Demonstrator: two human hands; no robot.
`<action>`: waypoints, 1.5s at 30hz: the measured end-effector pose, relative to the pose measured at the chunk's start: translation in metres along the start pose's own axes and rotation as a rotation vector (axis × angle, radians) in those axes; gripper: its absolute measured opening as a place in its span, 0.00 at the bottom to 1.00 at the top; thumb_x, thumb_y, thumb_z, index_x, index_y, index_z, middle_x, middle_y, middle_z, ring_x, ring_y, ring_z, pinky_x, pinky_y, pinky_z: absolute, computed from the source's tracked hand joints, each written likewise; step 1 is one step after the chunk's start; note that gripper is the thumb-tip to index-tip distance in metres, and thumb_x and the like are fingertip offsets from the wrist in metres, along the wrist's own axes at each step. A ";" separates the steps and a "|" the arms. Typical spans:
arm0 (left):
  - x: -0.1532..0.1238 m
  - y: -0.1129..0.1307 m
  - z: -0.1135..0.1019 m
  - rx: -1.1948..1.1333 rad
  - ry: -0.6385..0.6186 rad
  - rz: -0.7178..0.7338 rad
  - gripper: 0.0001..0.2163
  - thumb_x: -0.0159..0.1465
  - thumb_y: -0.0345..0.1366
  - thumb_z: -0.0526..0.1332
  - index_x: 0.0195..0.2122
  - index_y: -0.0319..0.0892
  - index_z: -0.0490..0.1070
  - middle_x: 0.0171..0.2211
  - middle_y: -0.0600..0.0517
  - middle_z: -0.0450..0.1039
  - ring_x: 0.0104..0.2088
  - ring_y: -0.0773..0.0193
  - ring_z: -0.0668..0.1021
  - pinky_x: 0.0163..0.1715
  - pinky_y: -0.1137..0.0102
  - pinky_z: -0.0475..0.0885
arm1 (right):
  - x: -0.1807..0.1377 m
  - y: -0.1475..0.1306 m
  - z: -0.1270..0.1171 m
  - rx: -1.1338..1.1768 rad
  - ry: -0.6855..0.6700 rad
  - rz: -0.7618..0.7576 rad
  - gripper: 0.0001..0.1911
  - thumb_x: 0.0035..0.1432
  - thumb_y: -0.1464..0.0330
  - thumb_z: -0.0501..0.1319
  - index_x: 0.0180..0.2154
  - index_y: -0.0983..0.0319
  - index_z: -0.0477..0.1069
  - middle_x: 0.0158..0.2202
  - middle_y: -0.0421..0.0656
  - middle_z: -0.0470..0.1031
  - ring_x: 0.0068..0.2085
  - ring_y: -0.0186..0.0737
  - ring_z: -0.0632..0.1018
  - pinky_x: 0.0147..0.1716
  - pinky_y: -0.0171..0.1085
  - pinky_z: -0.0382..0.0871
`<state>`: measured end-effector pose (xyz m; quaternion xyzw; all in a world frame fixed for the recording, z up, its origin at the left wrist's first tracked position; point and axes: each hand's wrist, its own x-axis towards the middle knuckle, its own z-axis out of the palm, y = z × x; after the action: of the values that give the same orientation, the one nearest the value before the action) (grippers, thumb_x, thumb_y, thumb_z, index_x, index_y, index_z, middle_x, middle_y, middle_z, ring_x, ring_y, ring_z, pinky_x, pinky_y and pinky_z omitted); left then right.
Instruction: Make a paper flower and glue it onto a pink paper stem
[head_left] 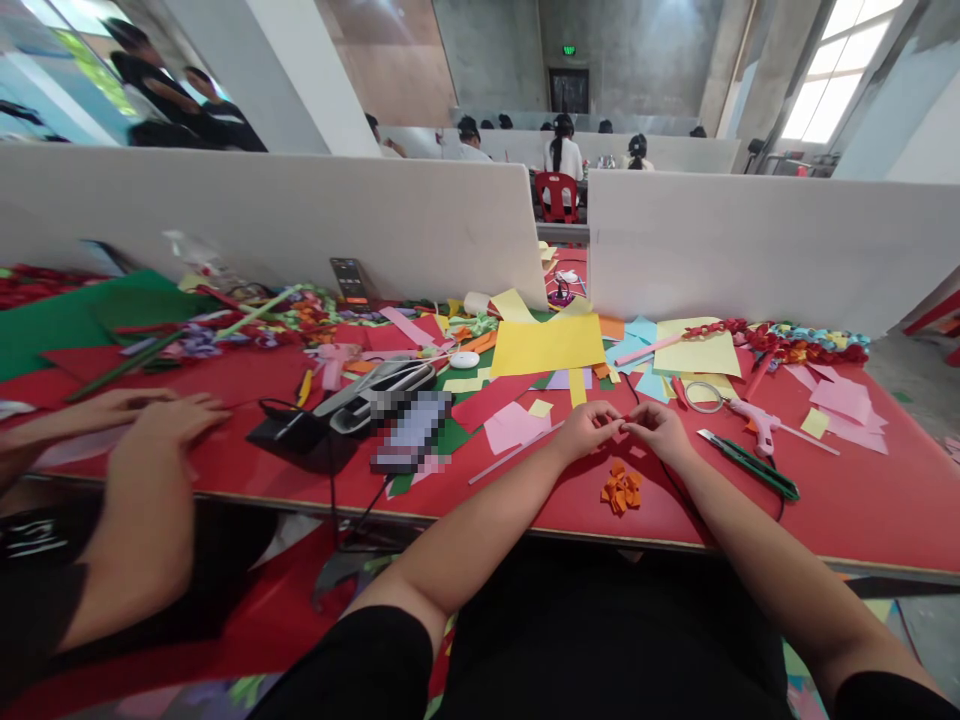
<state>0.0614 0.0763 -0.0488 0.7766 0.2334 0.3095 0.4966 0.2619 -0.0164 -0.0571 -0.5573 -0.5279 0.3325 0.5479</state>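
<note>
- Pinching at the near side of the red table (pixel 862 500), the left hand (pixel 589 430) and the right hand (pixel 661 432) meet almost tip to tip; the fingers of both are closed around a small pinkish paper piece (pixel 620 432).
- This piece is between the fingertips, above the table; it is mostly hidden, so I cannot tell its long axis or where it points.
- Just nearer than the hands lies an orange paper flower (pixel 621 488); its petals spread outward to all sides.
- To the left, a thin pale stick (pixel 516 455) has its long axis from near left to far right, its far end beside the left wrist.
- To the right, a green cutter (pixel 750 465) lies slanting, from far left to near right.
- Beyond the cutter, a pink glue gun (pixel 761 425) points its nozzle to the far left.
- Farther away is a yellow sheet (pixel 547 345), its longer side running left to right.
</note>
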 end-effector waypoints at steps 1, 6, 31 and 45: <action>0.000 0.000 0.000 0.006 -0.006 0.014 0.16 0.68 0.51 0.71 0.37 0.41 0.83 0.36 0.48 0.82 0.32 0.65 0.78 0.35 0.70 0.72 | 0.000 0.000 -0.001 -0.004 -0.008 -0.005 0.28 0.51 0.41 0.80 0.34 0.57 0.79 0.29 0.43 0.83 0.29 0.42 0.79 0.30 0.40 0.74; -0.001 0.002 0.002 0.068 -0.015 0.019 0.16 0.70 0.51 0.70 0.38 0.42 0.82 0.38 0.49 0.82 0.32 0.66 0.77 0.34 0.70 0.70 | 0.000 0.004 -0.004 -0.012 -0.055 -0.023 0.24 0.59 0.44 0.76 0.38 0.57 0.82 0.34 0.45 0.86 0.36 0.46 0.85 0.38 0.43 0.78; -0.003 0.007 0.000 0.155 -0.031 0.071 0.14 0.73 0.50 0.67 0.44 0.44 0.81 0.43 0.48 0.83 0.38 0.61 0.80 0.39 0.67 0.74 | -0.002 -0.008 -0.004 0.086 -0.074 0.038 0.31 0.56 0.37 0.76 0.35 0.57 0.78 0.28 0.40 0.77 0.31 0.42 0.77 0.35 0.41 0.73; -0.003 0.007 -0.001 0.142 0.015 0.072 0.10 0.72 0.45 0.66 0.42 0.44 0.80 0.43 0.49 0.83 0.36 0.63 0.80 0.38 0.68 0.74 | -0.003 0.001 -0.004 -0.039 -0.073 -0.038 0.30 0.61 0.37 0.72 0.35 0.57 0.76 0.28 0.40 0.76 0.29 0.41 0.77 0.31 0.39 0.71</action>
<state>0.0588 0.0719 -0.0432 0.8155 0.2304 0.3154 0.4270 0.2649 -0.0203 -0.0580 -0.5453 -0.5644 0.3318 0.5235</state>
